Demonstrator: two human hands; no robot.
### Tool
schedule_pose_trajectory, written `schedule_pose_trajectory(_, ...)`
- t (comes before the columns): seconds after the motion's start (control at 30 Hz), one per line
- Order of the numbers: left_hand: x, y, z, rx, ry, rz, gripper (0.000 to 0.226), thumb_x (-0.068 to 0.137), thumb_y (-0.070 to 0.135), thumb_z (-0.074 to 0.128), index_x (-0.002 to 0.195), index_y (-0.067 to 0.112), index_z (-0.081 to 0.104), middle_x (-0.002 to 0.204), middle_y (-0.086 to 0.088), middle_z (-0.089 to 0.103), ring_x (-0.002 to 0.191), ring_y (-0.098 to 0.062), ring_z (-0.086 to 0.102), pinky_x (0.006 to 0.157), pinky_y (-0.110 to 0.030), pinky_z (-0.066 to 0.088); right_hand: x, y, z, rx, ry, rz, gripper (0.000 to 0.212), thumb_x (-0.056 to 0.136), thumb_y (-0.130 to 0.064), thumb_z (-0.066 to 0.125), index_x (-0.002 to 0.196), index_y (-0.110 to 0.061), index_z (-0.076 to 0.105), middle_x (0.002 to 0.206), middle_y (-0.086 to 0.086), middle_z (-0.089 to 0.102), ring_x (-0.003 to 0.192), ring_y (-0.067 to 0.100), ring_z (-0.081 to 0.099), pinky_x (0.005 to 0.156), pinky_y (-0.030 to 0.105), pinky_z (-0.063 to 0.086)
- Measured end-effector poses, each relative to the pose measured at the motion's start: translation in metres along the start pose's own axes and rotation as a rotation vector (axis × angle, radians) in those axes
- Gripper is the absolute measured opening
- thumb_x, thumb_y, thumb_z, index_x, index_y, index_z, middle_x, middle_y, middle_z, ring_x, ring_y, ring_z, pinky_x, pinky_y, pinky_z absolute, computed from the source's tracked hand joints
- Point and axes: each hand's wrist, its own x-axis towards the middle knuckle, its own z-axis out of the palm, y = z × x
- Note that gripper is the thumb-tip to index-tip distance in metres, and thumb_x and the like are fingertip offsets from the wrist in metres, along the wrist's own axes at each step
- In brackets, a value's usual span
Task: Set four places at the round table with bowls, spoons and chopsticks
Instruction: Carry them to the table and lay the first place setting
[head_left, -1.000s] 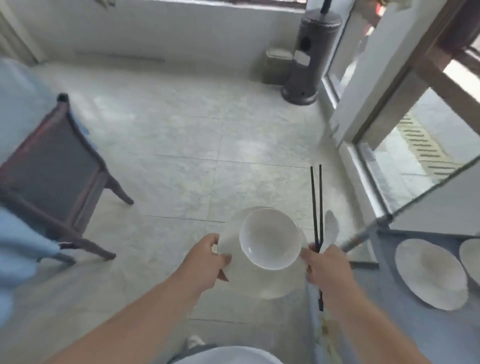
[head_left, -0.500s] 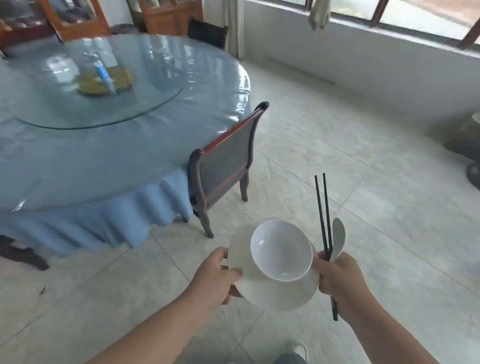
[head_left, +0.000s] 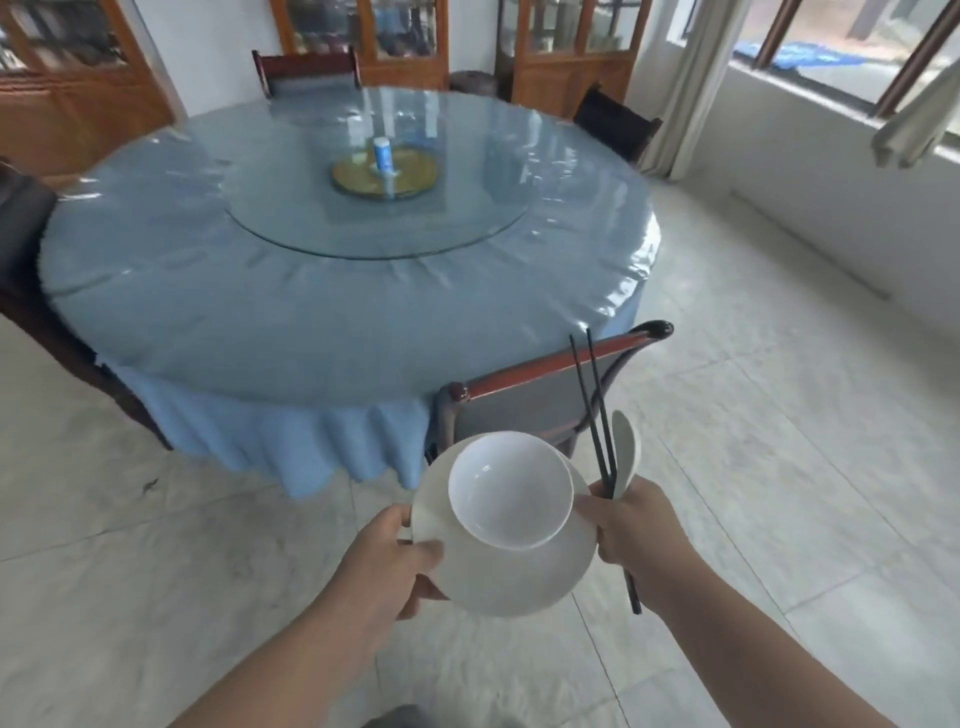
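- Left hand: fingers curled around the near-left rim of a white plate, thumb on top, carrying it.
- Right hand: closed round a pair of black chopsticks and a white spoon; thumb presses the plate's right rim.
- White bowl sits on the plate, tipped slightly toward the camera, empty.
- Chopsticks stand upward and lean left, lower ends jutting below the wrist; spoon's bowl end rises just right of them.
- All held above the tiled floor, short of the table.
- Chair with red-brown frame just beyond the plate, back toward the camera, pushed against the blue tablecloth.
- Round table ahead: glass turntable at centre, carrying a small blue-and-white container on a yellowish disc.
- More chairs around the far rim; wooden cabinets behind; window at right.
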Motion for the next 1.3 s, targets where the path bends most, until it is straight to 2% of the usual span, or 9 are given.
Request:
schedule_pose_trajectory(0.2, 0.056, 0.065, 0.03, -0.017, 0.058, 0.037, 0.017, 0.089, 0.007, 0.063, 0.104, 0.012, 0.057, 0.101, -0.012, 0.072, 0.068, -0.026, 0.075, 0.046, -0.025, 0.041, 0.102, -0.055, -0.025, -0.093, -0.04, -0.038, 0.013, 0.075, 0.002, 0.061, 0.065, -0.005, 0.058, 0.046, 0.0, 0.043, 0.039, 0.016, 0.036, 0.041, 0.025, 0.031)
schedule_pose_trajectory(0.37, 0.131, 0.117, 0.036, -0.021, 0.1, 0.077, 0.015, 0.092, 0.009, 0.062, 0.103, 0.004, 0.054, 0.092, -0.022, 0.072, 0.065, -0.032, 0.073, 0.045, -0.028, 0.05, 0.194, -0.093, -0.023, -0.114, -0.09, -0.076, 0.006, 0.076, 0.001, 0.061, 0.074, -0.002, 0.065, 0.043, -0.001, 0.052, 0.033, 0.02, 0.045, 0.037, 0.024, 0.038)
schedule_pose_trajectory(0.47, 0.175, 0.145, 0.035, -0.056, 0.125, 0.056, 0.007, 0.096, 0.009, 0.055, 0.097, 0.003, 0.053, 0.086, -0.024, 0.07, 0.059, -0.031, 0.071, 0.041, -0.026, 0.048, 0.244, -0.111, -0.016, -0.119, -0.071, -0.07, 0.006, 0.074, -0.003, 0.064, 0.079, -0.002, 0.066, 0.057, 0.006, 0.062, 0.049, 0.028, 0.061, 0.043, 0.042, 0.054)
schedule_pose_trajectory(0.53, 0.202, 0.165, 0.035, -0.047, 0.131, 0.045, 0.003, 0.096, 0.007, 0.05, 0.096, 0.006, 0.053, 0.087, -0.023, 0.071, 0.061, -0.029, 0.073, 0.042, -0.024, 0.049, 0.277, -0.123, -0.011, -0.159, -0.044, -0.075, 0.009, 0.073, -0.004, 0.065, 0.081, 0.001, 0.065, 0.062, 0.009, 0.062, 0.057, 0.029, 0.062, 0.054, 0.044, 0.058)
schedule_pose_trajectory(0.7, 0.268, 0.207, 0.034, 0.012, 0.176, 0.052, 0.008, 0.094, 0.006, 0.051, 0.089, 0.011, 0.053, 0.084, -0.015, 0.071, 0.062, -0.022, 0.074, 0.044, -0.024, 0.047, 0.356, -0.152, 0.001, -0.226, -0.044, -0.053, 0.007, 0.075, -0.005, 0.065, 0.071, -0.01, 0.062, 0.053, 0.003, 0.054, 0.05, 0.022, 0.05, 0.048, 0.028, 0.042)
schedule_pose_trajectory(0.83, 0.323, 0.232, 0.033, -0.002, 0.22, 0.054, 0.01, 0.092, 0.002, 0.051, 0.086, 0.01, 0.055, 0.081, -0.012, 0.068, 0.055, -0.017, 0.072, 0.037, -0.019, 0.037, 0.429, -0.17, 0.015, -0.288, -0.089, -0.036, 0.003, 0.076, -0.009, 0.066, 0.076, -0.009, 0.063, 0.058, 0.006, 0.054, 0.051, 0.022, 0.05, 0.048, 0.029, 0.043)
schedule_pose_trajectory(1.0, 0.392, 0.248, 0.039, -0.065, 0.305, -0.011, 0.004, 0.093, 0.006, 0.056, 0.094, 0.009, 0.059, 0.091, -0.013, 0.069, 0.065, -0.022, 0.073, 0.048, -0.025, 0.048, 0.52, -0.177, 0.035, -0.306, -0.176, 0.007, 0.007, 0.076, -0.009, 0.068, 0.075, -0.01, 0.061, 0.056, 0.005, 0.051, 0.045, 0.019, 0.045, 0.043, 0.026, 0.041)
schedule_pose_trajectory(1.17, 0.457, 0.247, 0.04, -0.135, 0.396, -0.084, 0.004, 0.094, 0.006, 0.059, 0.097, 0.006, 0.059, 0.097, -0.017, 0.067, 0.072, -0.026, 0.071, 0.048, -0.021, 0.051, 0.601, -0.169, 0.06, -0.325, -0.283, 0.054, 0.009, 0.076, -0.005, 0.063, 0.07, -0.012, 0.06, 0.051, 0.003, 0.05, 0.044, 0.019, 0.045, 0.045, 0.028, 0.04)
schedule_pose_trajectory(1.3, 0.499, 0.244, 0.037, -0.146, 0.425, -0.126, 0.005, 0.093, 0.006, 0.06, 0.098, 0.007, 0.061, 0.095, -0.017, 0.068, 0.065, -0.024, 0.073, 0.051, -0.023, 0.052, 0.648, -0.158, 0.08, -0.392, -0.276, 0.09, 0.01, 0.078, -0.005, 0.063, 0.071, -0.012, 0.062, 0.054, 0.005, 0.053, 0.046, 0.02, 0.047, 0.049, 0.03, 0.043)
